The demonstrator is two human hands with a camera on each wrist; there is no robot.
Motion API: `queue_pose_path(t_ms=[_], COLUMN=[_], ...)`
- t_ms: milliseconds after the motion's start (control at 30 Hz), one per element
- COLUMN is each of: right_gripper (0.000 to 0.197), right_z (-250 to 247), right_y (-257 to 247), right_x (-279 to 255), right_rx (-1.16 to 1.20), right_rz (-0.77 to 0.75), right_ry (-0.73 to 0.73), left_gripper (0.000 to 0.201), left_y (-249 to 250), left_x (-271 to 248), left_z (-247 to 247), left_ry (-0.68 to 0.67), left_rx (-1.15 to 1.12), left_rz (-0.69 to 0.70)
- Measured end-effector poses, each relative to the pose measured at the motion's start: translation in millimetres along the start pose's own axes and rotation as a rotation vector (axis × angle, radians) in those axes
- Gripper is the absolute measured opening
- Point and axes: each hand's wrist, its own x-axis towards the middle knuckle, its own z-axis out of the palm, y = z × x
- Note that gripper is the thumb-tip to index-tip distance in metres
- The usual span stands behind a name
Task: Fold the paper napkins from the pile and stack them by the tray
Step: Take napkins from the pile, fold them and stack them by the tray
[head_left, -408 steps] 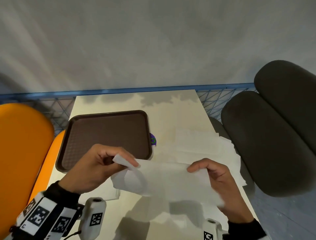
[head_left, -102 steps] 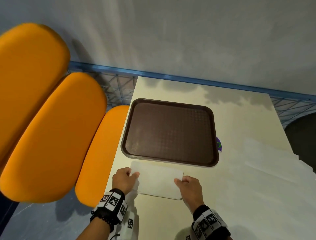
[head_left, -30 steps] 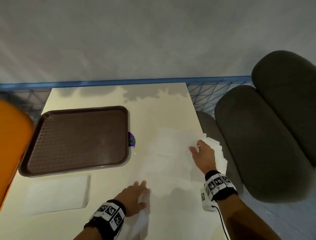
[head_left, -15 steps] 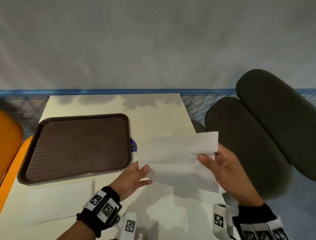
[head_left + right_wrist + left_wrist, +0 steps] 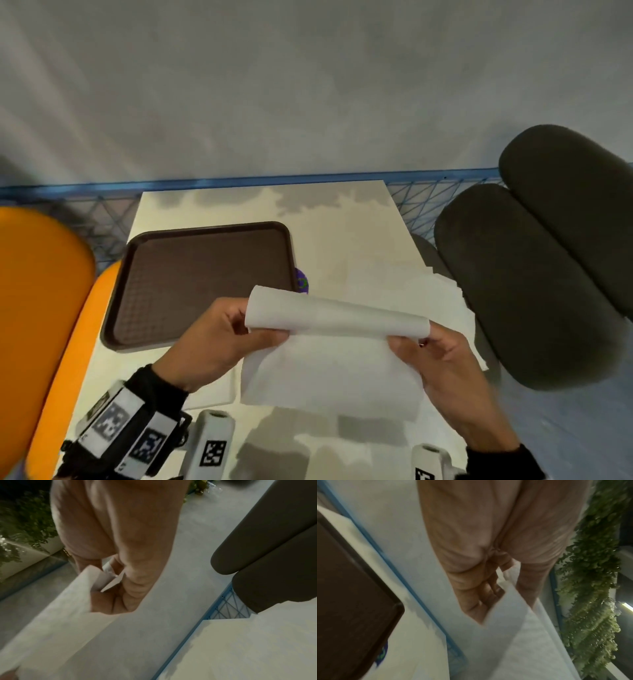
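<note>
A white paper napkin (image 5: 329, 363) hangs in the air above the table's near edge, its top part curled over towards me. My left hand (image 5: 226, 339) pinches its left end (image 5: 510, 601). My right hand (image 5: 442, 356) pinches the right end (image 5: 96, 580). The pile of loose napkins (image 5: 411, 284) lies on the table behind it, at the right. A brown tray (image 5: 202, 281) sits at the left. A folded napkin (image 5: 215, 387) lies in front of the tray, mostly hidden by my left wrist.
The cream table (image 5: 335, 219) ends at a blue wire rail (image 5: 239, 180) by the grey wall. Orange seat cushions (image 5: 41, 308) stand left, dark grey ones (image 5: 534, 274) right. A small purple sticker (image 5: 302, 284) shows beside the tray.
Both hands lifted one napkin off the pile and brought it towards me. Its top edge has since curled over forward. The view has swung slightly left.
</note>
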Motion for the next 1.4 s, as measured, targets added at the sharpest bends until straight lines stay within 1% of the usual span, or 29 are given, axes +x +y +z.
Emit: queue_pose_path(t_ms=[33,100,133,200,233,267,300,333,367,400,433,467,500,567,600,633,700,733,767,800,867,900,1000,1067,1100,1200,1267,1333,1400], right_gripper=[0.046,0.009,0.024,0.063,0.071,0.07,0.058,0.04,0.029,0.028,0.036,0.049,0.06,0.065,0.057,0.044,0.019,0.017,0.024,0.03,0.026,0.024,0.032,0.034,0.034,0.031,0.025,0.024,0.027], right_z=[5.4,12.1,12.9,18.5,23.1,25.8,28.2,27.3,26.0,21.6,16.6,10.9,6.9,8.0,12.2,20.4,48.3,64.1,80.1,95.1,118.1,124.9,128.5,127.0,127.7,130.6,125.8,111.2,84.5], right_y=[-1.4,-5.6,-5.0,-10.1,-15.4,-16.9,-17.9,-17.4,-18.8,-16.1,-12.8,-8.6,-6.6,-12.4,-16.4,-22.4,-36.5,-41.1,-44.3,-45.8,-42.6,-41.2,-41.4,-45.7,-47.8,-50.5,-45.5,-31.4,-5.8], right_x=[0.6,1.9,3.1,4.7,5.0,5.7,6.1,8.0,8.8,9.4,10.0,10.6,11.7,14.8,17.8,20.6,22.2,21.7,20.4,19.1,19.4,20.6,26.1,27.1,26.9,25.6,24.4,22.7,23.7], right_rx=[-0.005,-0.027,-0.073,-0.151,-0.147,-0.118,-0.072,-0.041,-0.04,-0.075,-0.135,-0.227,-0.331,-0.516,-0.579,-0.622,-0.677,-0.716,-0.765,-0.816,-0.89,-0.899,-0.832,-0.79,-0.781,-0.728,-0.684,-0.684,-0.767], right_rz=[-0.029,-0.096,-0.148,-0.196,-0.221,-0.262,-0.306,-0.329,-0.336,-0.32,-0.298,-0.296,-0.321,-0.387,-0.459,-0.538,-0.641,-0.654,-0.655,-0.653,-0.701,-0.734,-0.725,-0.71,-0.711,-0.759,-0.783,-0.739,-0.617], right_ry=[0.004,-0.003,-0.008,-0.045,-0.051,-0.072,-0.113,-0.184,-0.24,-0.28,-0.298,-0.283,-0.243,-0.129,-0.083,-0.059,-0.111,-0.185,-0.268,-0.35,-0.468,-0.488,-0.489,-0.524,-0.541,-0.522,-0.482,-0.481,-0.513], left_gripper=[0.029,0.032,0.036,0.037,0.033,0.027,0.027,0.036,0.045,0.052,0.053,0.051,0.05,0.053,0.043,0.029,0.013,0.011,0.012,0.013,0.018,0.02,0.028,0.039,0.037,0.012,0.011,0.011,0.013], left_y=[4.5,9.3,10.9,14.3,15.9,17.6,19.9,23.4,28.1,34.8,42.2,48.7,54.7,64.2,68.7,72.6,77.2,78.4,79.0,80.6,85.4,88.2,94.6,94.2,92.4,87.9,89.6,92.7,94.2], left_x=[-4.5,-12.6,-16.1,-23.0,-26.0,-28.4,-30.2,-32.1,-33.8,-35.2,-36.5,-37.7,-39.5,-44.1,-46.5,-49.0,-53.1,-54.9,-56.2,-58.1,-63.5,-66.7,-75.7,-77.7,-76.7,-72.3,-71.8,-74.2,-77.7], left_z=[-5.9,-19.6,-26.5,-38.1,-43.3,-48.6,-54.9,-61.2,-67.7,-72.9,-75.9,-76.4,-74.6,-65.2,-59.2,-54.2,-46.0,-42.1,-38.8,-35.7,-32.9,-33.0,-34.4,-32.3,-29.8,-20.9,-19.2,-22.8,-31.6], left_ry=[0.004,-0.046,-0.078,-0.114,-0.122,-0.135,-0.158,-0.192,-0.235,-0.276,-0.296,-0.283,-0.222,-0.054,0.006,0.025,-0.018,-0.058,-0.091,-0.116,-0.133,-0.108,0.057,0.148,0.164,0.173,0.207,0.267,0.325], left_rx=[0.029,0.064,0.066,0.06,0.055,0.039,0.013,-0.026,-0.079,-0.138,-0.189,-0.2,-0.145,0.162,0.384,0.59,0.859,0.933,0.983,1.01,1.04,1.044,0.993,0.92,0.892,0.793,0.755,0.742,0.764], left_rz=[0.031,0.1,0.121,0.153,0.173,0.183,0.187,0.189,0.188,0.185,0.18,0.178,0.179,0.215,0.26,0.314,0.383,0.388,0.382,0.372,0.354,0.355,0.36,0.305,0.28,0.263,0.273,0.269,0.272])
